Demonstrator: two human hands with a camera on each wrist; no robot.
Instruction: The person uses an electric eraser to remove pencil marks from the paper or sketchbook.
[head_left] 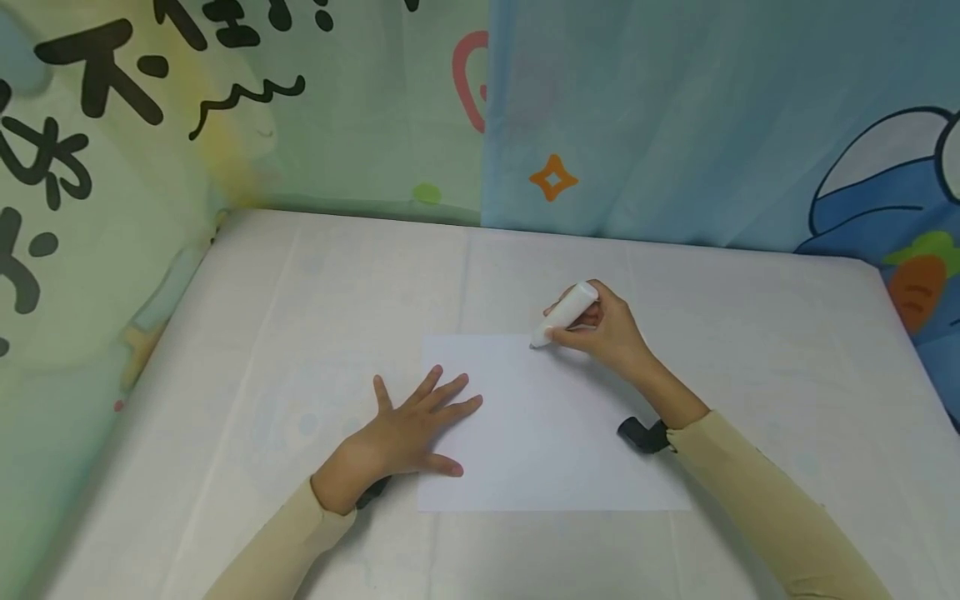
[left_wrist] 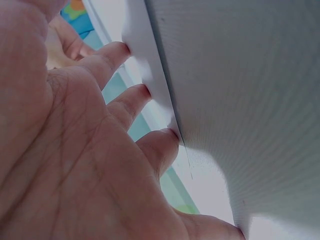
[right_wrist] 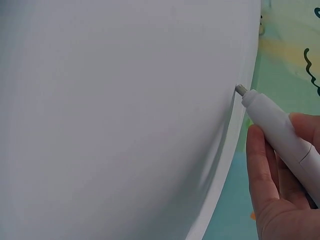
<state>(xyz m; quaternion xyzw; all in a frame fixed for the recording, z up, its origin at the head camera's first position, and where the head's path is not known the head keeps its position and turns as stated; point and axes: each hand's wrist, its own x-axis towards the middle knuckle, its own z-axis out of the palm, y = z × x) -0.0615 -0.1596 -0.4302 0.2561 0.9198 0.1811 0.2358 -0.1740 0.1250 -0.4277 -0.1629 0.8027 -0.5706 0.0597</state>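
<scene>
A blank white sheet of paper [head_left: 555,450] lies on the white-covered table. My right hand [head_left: 611,333] pinches a thick white pen [head_left: 566,314] between thumb and fingers near the sheet's far edge. In the right wrist view, the pen [right_wrist: 277,125] has a short metal tip, right at the paper's surface. My left hand [head_left: 405,433] lies spread over the sheet's left edge, fingers straight. Its fingertips touch down on the paper side in the left wrist view, where the palm [left_wrist: 85,150] fills much of the picture.
The table [head_left: 337,283] has a white cloth with faint creases. Behind it hangs a blue curtain [head_left: 675,125] with cartoon prints, and to the left a green one [head_left: 360,133] with black lettering. A black wrist mount [head_left: 643,435] juts out under the right sleeve.
</scene>
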